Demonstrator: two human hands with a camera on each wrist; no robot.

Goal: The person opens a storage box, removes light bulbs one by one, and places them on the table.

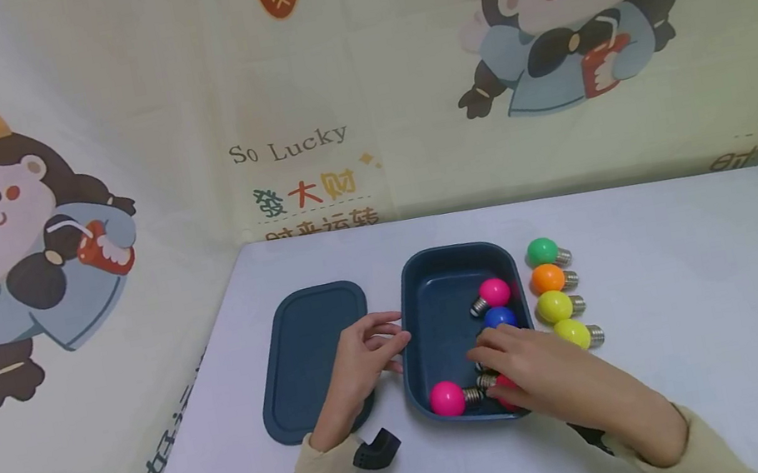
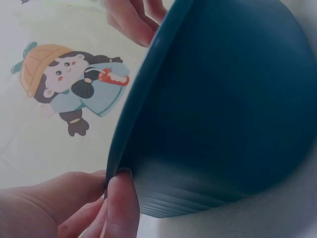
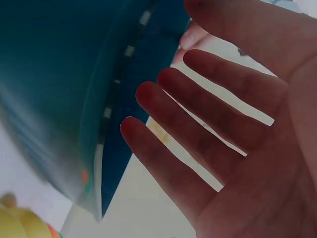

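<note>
A dark blue plastic box sits on the table with its mouth up. My left hand pinches its left rim between thumb and finger, seen close in the left wrist view. Over the box's right side reaches my right hand, and its fingers look straight and spread in the right wrist view, with nothing gripped. Inside the box lie a pink bulb, a blue bulb, another pink bulb and a reddish bulb. The right hand partly covers these last bulbs and the metal bases beside them.
Right of the box, a green bulb, an orange bulb and two yellow bulbs lie in a column, metal bases pointing right. A dark blue lid lies flat to the left, partly behind the left hand. A printed cloth hangs behind the white table.
</note>
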